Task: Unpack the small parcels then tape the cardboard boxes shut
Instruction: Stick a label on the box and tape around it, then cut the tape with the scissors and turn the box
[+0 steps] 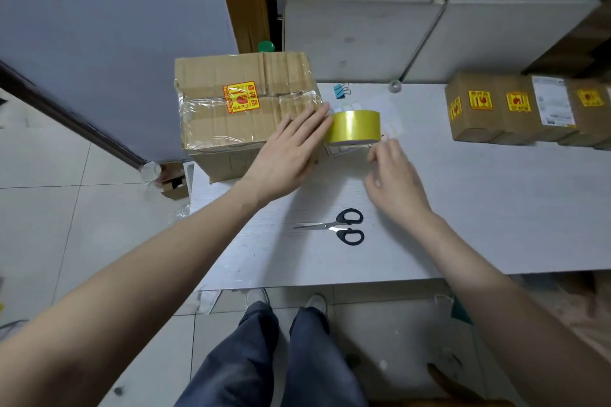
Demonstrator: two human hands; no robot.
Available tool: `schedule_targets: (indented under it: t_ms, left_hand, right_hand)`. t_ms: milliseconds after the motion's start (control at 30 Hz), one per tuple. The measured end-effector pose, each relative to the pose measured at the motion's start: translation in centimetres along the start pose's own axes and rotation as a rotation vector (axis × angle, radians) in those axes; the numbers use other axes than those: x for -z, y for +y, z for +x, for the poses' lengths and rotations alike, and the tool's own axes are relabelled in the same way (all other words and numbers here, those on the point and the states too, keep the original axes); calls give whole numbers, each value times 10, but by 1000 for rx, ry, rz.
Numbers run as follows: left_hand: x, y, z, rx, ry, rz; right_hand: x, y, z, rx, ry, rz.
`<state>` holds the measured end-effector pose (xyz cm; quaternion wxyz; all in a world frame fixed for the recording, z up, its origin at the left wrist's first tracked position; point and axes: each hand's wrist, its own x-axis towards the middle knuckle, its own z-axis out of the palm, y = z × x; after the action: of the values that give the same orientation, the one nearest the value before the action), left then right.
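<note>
The left hand (291, 149) lies flat, fingers straight, on the big brown cardboard box (244, 109). The right hand (393, 178) has curled fingers, maybe pinching tape from the shiny yellow tape roll (353, 127) on the white desk (479, 208).

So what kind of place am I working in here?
Probably a small packing or stockroom corner: a taped cardboard box with a fragile sticker, a row of small parcels, and packing tape on a white table.

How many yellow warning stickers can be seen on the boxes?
6: one on the big box at the table's left, five on the small boxes at right. More may be hidden.
</note>
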<state>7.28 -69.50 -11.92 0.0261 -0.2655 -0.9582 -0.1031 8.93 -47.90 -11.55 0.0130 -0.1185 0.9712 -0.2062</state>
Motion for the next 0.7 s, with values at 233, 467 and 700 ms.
schedule_targets:
  t_ms: [233, 467, 700]
  left_hand:
    - [-15, 23, -41, -95, 12, -58]
    - [-16, 23, -57, -50, -69, -81]
    - [4, 19, -42, 21, 68, -109]
  right_hand:
    - [-57, 11, -40, 84, -499, -238]
    - [-82, 19, -46, 76, -501, -421]
    - [-50, 30, -39, -122, -428, -181]
